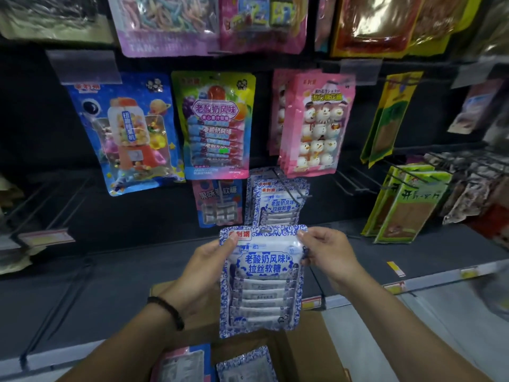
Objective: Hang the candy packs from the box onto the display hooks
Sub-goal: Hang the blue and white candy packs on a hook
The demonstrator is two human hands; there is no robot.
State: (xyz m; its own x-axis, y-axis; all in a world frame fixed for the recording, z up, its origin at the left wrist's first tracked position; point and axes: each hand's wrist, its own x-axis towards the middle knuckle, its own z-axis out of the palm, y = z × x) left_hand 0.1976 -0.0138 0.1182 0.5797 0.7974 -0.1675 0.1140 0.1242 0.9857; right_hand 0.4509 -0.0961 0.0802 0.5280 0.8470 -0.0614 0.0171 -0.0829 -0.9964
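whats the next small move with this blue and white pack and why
Probably raise the held pack so its hang hole meets the hook just above, where matching packs hang; the left hand and right hand grip its top corners.

Left hand [205,261]; right hand [326,250]; apparently pinch-curled

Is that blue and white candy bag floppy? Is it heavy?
Probably bendy but not limp: the blue-and-white pack hangs flat though the left hand and right hand only pinch its top corners. That light pinch suggests little weight. Its glossy film may be slippery.
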